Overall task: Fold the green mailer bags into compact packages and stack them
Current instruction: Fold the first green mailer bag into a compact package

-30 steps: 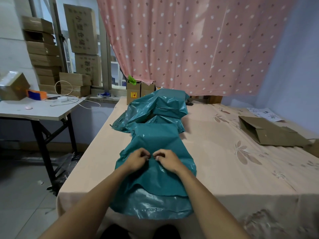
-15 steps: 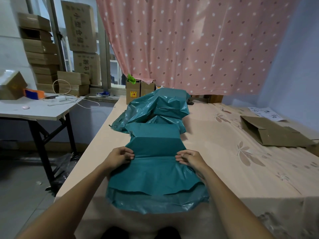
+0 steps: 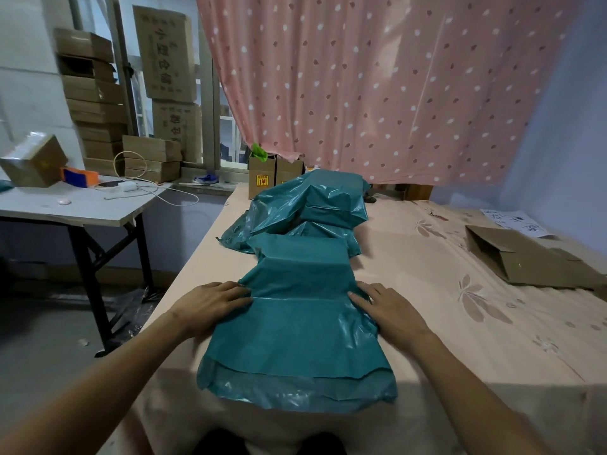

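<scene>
A teal-green mailer bag lies flat on the peach bedsheet in front of me, its far part wrapped over a boxy bulge. My left hand presses flat on the bag's left edge, fingers pointing right. My right hand presses flat on its right edge, fingers pointing left. Neither hand grips anything. Behind this bag sits a heap of more green mailer bags, crumpled and piled up.
A flattened brown cardboard box lies at the right, with a printed paper beyond it. Small cardboard boxes stand at the bed's far edge under a pink curtain. A white table with boxes and cables stands at the left.
My hands slid apart from the bag's middle to its left and right edges, flattening it. The bag now lies wider and smoother.
</scene>
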